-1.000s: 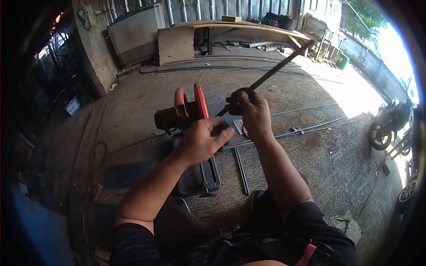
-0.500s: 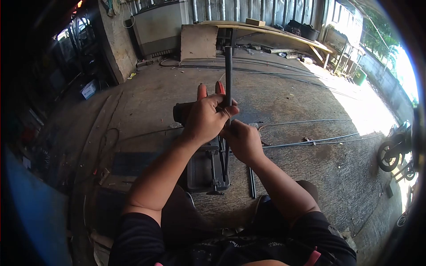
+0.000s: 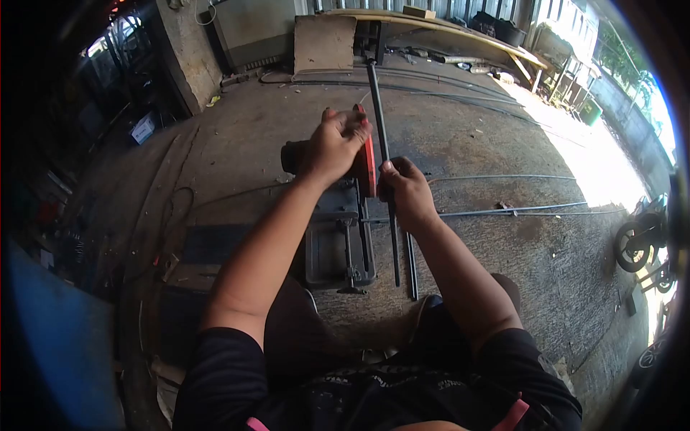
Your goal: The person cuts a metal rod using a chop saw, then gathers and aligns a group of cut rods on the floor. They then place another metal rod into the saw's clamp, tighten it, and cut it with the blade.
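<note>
Dark metal rod [image 3: 381,115] runs from twelve o'clock near the far workbench [image 3: 431,32] down to six, its near end over the concrete floor [image 3: 503,273] beside the saw's base. Right hand [image 3: 404,190] is clamped round it mid-length, fingers wrapped and thumb on top, holding the bar level just right of the blade guard; a grip like that looks meant to line the bar up with the blade. Left hand [image 3: 336,144] sits at ten o'clock from the right, closed over the top of the red chop saw [image 3: 338,215], apparently on its handle, though the fingers hide exactly what they grasp. A short cut piece [image 3: 411,266] lies on the floor at five o'clock of the rod. Long thin rods [image 3: 517,210] stretch away at three o'clock. A motorcycle [image 3: 636,244] is parked farther out.
</note>
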Motion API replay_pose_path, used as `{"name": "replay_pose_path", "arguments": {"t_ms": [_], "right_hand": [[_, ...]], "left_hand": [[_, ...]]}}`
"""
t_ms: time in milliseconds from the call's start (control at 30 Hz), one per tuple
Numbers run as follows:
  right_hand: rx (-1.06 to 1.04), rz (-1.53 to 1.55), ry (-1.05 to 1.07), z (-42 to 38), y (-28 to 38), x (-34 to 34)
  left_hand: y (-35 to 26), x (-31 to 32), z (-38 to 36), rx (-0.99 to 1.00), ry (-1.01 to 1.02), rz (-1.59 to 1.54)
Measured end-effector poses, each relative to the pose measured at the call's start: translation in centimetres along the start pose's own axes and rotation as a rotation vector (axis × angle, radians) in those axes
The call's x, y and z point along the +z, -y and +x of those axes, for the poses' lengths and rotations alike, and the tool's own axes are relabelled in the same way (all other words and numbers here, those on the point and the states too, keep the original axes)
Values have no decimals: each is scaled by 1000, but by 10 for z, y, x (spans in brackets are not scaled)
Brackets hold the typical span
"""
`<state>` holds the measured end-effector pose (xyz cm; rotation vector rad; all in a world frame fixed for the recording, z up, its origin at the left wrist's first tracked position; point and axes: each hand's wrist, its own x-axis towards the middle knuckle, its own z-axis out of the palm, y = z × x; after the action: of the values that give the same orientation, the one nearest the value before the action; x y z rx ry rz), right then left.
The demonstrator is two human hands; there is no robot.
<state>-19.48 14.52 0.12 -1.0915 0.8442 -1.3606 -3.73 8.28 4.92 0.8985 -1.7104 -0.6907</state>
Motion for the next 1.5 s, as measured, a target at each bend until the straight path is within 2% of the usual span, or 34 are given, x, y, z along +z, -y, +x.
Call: {"name": "replay_pose_path", "arguments": {"t_ms": [33, 67, 167, 233, 300, 367, 433, 467, 500, 567, 667, 867, 1067, 1267, 1367, 1433, 1500], "right_hand": [[22, -11, -62, 7, -6, -7], [50, -7, -81, 18, -15, -17], [61, 130, -142, 37, -63, -53], [132, 97, -323, 48, -92, -73], [141, 149, -342, 45, -131, -89], [243, 317, -301, 29, -163, -101], [305, 393, -272, 11, -202, -117], [361, 454, -236, 4, -220, -123], [371, 476, -244, -3, -230, -122], [517, 515, -138, -14, -248, -121], [611, 500, -142, -27, -274, -115], [717, 499, -165, -37, -280, -110], [732, 515, -58, -31, -300, -116], [816, 464, -146, -39, -302, -116], [828, 511, -115, -41, -305, -119], [844, 625, 22, -39, -308, -124], [848, 628, 45, -37, -307, -124]], "left_hand": [[2, -4, 3, -66, -49, -2], [17, -6, 8, 15, -127, 93], [41, -19, 23, -22, -289, 273], [47, -23, 25, -81, -304, 367], [81, -27, 31, -93, -293, 423], [93, -26, 40, -98, -283, 482], [85, -24, 39, -442, -80, -114], [79, -20, 39, -516, -100, -214], [80, -20, 42, -530, -87, -195], [83, -26, 51, -663, -17, -375], [70, -23, 54, -712, 48, -345], [70, -23, 63, -752, 95, -421], [85, -29, 66, -761, 64, -380], [89, -30, 64, -676, 80, -414], [84, -27, 62, -686, 40, -374], [82, -26, 61, -711, 46, -377], [81, -25, 60, -707, 53, -393]]}}
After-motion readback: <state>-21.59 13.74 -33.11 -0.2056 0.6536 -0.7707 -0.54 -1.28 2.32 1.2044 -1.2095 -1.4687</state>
